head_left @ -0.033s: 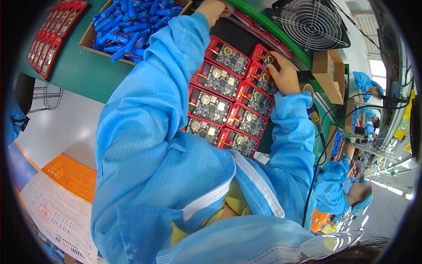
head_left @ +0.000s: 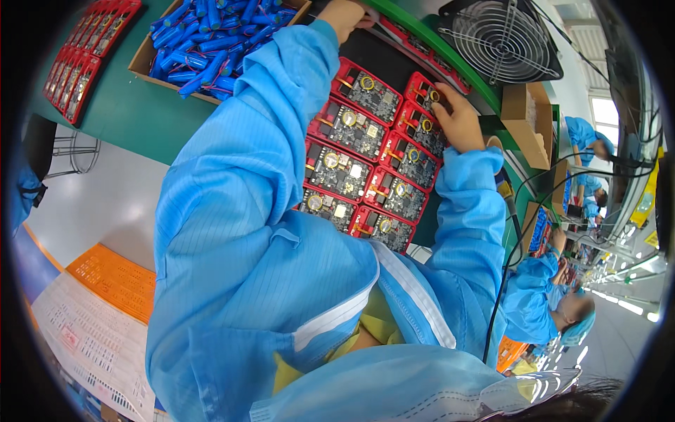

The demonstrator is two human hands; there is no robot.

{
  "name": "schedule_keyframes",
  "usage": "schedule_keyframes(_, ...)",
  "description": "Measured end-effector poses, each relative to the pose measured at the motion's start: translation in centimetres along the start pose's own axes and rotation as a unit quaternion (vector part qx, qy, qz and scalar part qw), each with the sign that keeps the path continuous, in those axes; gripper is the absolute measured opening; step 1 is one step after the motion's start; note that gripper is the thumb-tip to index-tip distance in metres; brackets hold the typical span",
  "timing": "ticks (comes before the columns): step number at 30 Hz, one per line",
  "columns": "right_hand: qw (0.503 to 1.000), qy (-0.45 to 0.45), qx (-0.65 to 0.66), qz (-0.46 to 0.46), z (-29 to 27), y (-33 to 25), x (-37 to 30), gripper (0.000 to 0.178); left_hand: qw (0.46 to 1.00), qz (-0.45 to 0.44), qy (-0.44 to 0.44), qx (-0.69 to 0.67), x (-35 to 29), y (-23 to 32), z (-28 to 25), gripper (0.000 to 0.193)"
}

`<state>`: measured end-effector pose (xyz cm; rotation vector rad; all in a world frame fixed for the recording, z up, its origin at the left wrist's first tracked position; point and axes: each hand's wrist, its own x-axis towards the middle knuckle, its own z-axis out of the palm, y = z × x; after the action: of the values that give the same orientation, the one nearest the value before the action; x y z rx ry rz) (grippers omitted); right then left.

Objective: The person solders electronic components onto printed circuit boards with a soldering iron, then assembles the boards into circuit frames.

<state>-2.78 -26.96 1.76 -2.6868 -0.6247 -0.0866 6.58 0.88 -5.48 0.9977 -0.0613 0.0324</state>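
The right hand (head_left: 460, 119) rests on the far right corner of the block of red boards (head_left: 365, 165) on the green table (head_left: 133, 105), its fingers curled onto one board's edge. The left hand (head_left: 344, 14) reaches beyond the block — its fingers are hidden, so their state cannot be told. A steady press square to the board, judged from here, would keep its neighbours from shifting — the box of blue cells (head_left: 211, 39) lies left of the block.

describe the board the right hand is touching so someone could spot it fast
Start at the block of red-framed circuit boards on the green bench, laid in two columns. The right hand rests on the far board of the right-hand column, nearest the wire-grilled fan. Unlike its neighbours, fingers partly cover it.
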Motion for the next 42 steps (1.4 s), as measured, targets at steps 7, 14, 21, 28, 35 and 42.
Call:
schedule_keyframes(7, 0.991, -0.027, 0.027, -0.131, 1.0, -4.7, 3.7, 0.038, 0.995, -0.076, 0.055, -0.019, 0.5, 0.9, 1.3, 0.041)
schedule_keyframes(14, 0.984, 0.038, -0.004, -0.176, 7.5, -5.4, 11.8, 0.041, 0.99, 0.002, 0.121, -0.067, 1.1, 0.1, 3.5, 0.026)
schedule_keyframes(21, 0.977, 0.114, -0.163, -0.084, 11.0, -1.3, 17.5, 0.026, 0.926, 0.067, -0.013, 0.371, 5.0, -2.2, 1.8, 0.025)
schedule_keyframes(28, 0.957, 0.131, -0.189, -0.174, 13.2, 1.9, 21.6, 0.021, 0.971, 0.027, 0.128, -0.2, 1.7, -1.0, 3.2, 0.014)
schedule_keyframes(35, 0.954, 0.159, -0.208, -0.144, 14.0, 1.3, 23.6, 0.022, 0.967, -0.03, 0.157, -0.196, 0.0, 1.9, 3.4, 0.007)
schedule_keyframes(42, 0.949, 0.179, -0.205, -0.161, 13.3, 0.6, 22.3, 0.024, 0.982, 0.112, 0.125, 0.085, 1.9, -1.7, 1.6, 0.009)
